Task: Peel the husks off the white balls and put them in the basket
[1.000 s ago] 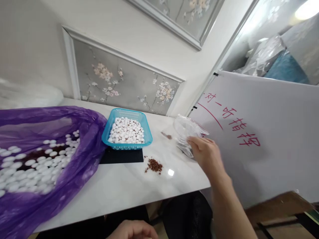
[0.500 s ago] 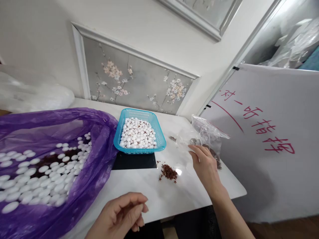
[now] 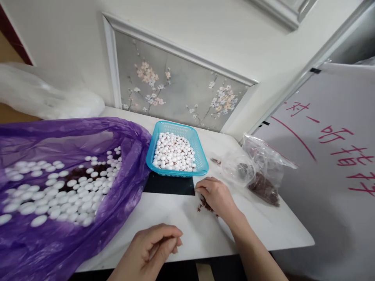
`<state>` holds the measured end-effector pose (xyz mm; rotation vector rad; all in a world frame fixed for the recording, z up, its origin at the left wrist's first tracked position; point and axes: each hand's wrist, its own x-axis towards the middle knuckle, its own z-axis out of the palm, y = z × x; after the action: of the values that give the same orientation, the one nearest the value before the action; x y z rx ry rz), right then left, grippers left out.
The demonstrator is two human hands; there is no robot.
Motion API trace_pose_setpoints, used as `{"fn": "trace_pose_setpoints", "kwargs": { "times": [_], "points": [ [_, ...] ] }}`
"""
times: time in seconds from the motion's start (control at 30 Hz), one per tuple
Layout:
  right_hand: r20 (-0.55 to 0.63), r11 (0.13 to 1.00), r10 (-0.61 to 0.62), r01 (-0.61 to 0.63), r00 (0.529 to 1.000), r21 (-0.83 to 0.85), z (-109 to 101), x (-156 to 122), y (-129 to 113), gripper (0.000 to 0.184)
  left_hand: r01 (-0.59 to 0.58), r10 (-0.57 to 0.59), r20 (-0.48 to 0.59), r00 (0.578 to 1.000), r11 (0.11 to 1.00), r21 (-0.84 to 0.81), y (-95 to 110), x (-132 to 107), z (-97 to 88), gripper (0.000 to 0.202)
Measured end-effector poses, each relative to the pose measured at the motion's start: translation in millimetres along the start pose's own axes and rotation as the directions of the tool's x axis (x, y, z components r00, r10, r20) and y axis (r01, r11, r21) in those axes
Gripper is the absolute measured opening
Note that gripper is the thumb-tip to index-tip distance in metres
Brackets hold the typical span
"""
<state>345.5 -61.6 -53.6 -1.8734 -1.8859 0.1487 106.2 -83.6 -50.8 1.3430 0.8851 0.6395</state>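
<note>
My right hand (image 3: pixel 215 194) rests on the white table (image 3: pixel 164 222), fingers curled down over a small pile of reddish-brown bits (image 3: pixel 205 205), which it mostly hides. A blue plastic basket (image 3: pixel 177 132) full of small white balls sits just beyond it on a flat black slab (image 3: pixel 170 185). My left hand (image 3: pixel 155 246) hovers at the table's near edge with its fingers curled together; nothing shows in them. To the right lies a clear plastic bag (image 3: pixel 259 168) holding more of the brown bits.
A large purple plastic bag (image 3: pixel 58 132) with many white ovals and dark bits fills the left of the table. A white board with red writing (image 3: pixel 336 156) leans at the right. A clear bag (image 3: pixel 43 97) lies at the back left.
My right hand has let go of the clear bag and moved left onto the brown pile. The left hand has risen into view. The camera has tilted down and right.
</note>
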Motion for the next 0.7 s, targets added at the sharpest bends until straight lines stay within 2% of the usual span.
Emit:
{"fn": "trace_pose_setpoints", "kwargs": {
  "times": [0.13, 0.27, 0.4, 0.5, 0.7],
  "points": [
    [-0.012, 0.997, 0.038, -0.037, 0.999, 0.075, -8.5, -1.2, 4.9, 0.023, -0.057, 0.051, 0.067, 0.996, 0.993, 0.101, -0.8, 1.0, -2.2, 0.020],
    [-0.085, 0.985, 0.117, -0.104, 0.990, 0.135, -21.2, -25.2, 7.6, 0.016, -0.091, 0.077, 0.104, 0.992, 0.986, 0.137, -4.8, 2.5, -5.0, 0.020],
    [-0.089, 0.978, 0.141, -0.124, 0.986, 0.168, -17.7, -58.0, 1.5, 0.016, -0.123, 0.097, 0.141, 0.985, 0.973, 0.194, -4.9, 4.0, -6.6, 0.019],
    [-0.108, 0.975, 0.137, -0.115, 0.985, 0.187, -13.3, -69.9, 0.3, 0.016, -0.135, 0.087, 0.192, 0.978, 0.957, 0.256, -5.9, 5.5, -7.2, 0.020],
    [-0.186, 0.959, 0.219, -0.177, 0.958, 0.220, -17.6, -76.0, 6.9, 0.017, -0.136, 0.104, 0.129, 0.986, 0.953, 0.271, -10.0, 3.6, -3.7, 0.022]
  ]
}}
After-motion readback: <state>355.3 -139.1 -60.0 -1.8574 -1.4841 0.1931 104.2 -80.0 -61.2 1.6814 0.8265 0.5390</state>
